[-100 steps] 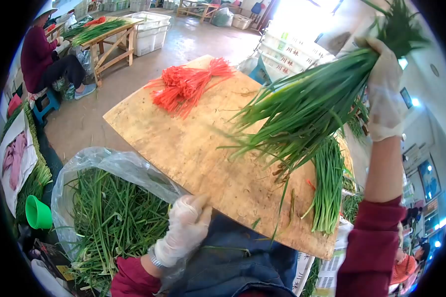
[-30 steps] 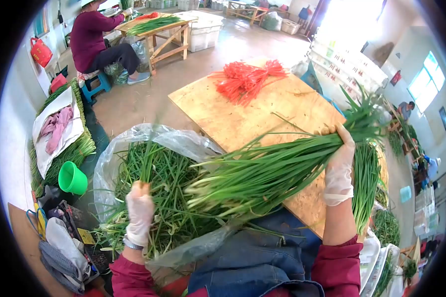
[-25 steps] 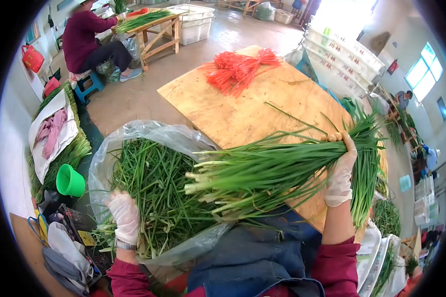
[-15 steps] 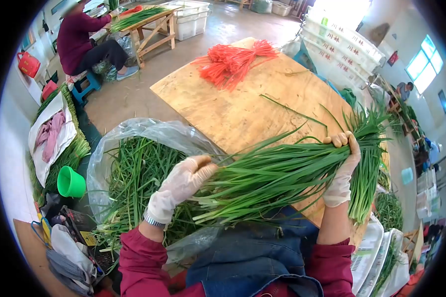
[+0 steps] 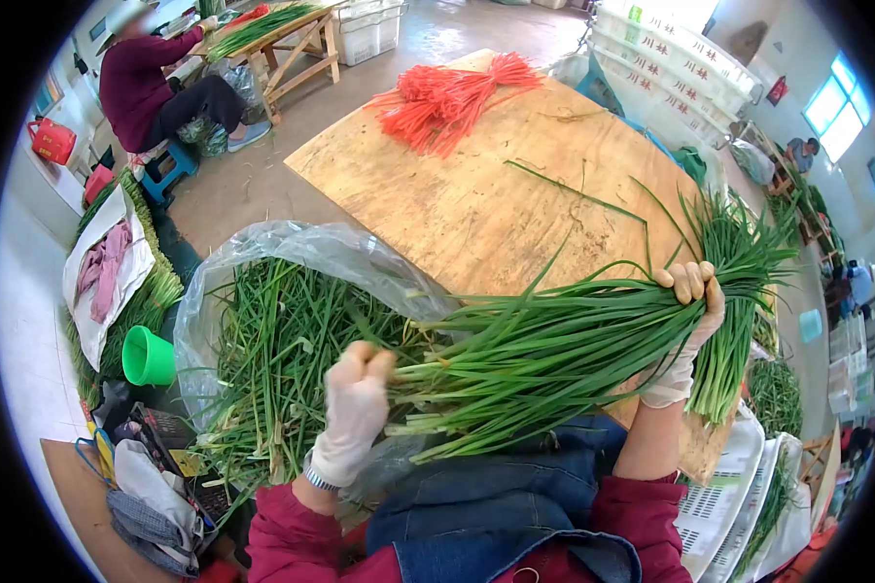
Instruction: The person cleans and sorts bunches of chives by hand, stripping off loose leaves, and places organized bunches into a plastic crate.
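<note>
A thick bunch of garlic chives lies across my lap, its pale cut ends to the left. My right hand, in a thin pale glove with bare fingertips, is wrapped round its leafy part. My left hand, gloved the same way, is just left of the pale ends, its fingers curled together and slightly blurred. What they pinch, if anything, does not show. Below and behind it, a clear plastic bag is full of loose green leaves. Another bunch of chives rests on the table edge beyond my right hand.
The wooden table carries a heap of red ties and stray leaves. White crates are stacked behind it. A green bucket stands at left. A person sits at another table, far left.
My left hand has drawn back from the pale ends, moving down and slightly left, its fingers more curled. My right hand keeps its hold and has shifted slightly right.
</note>
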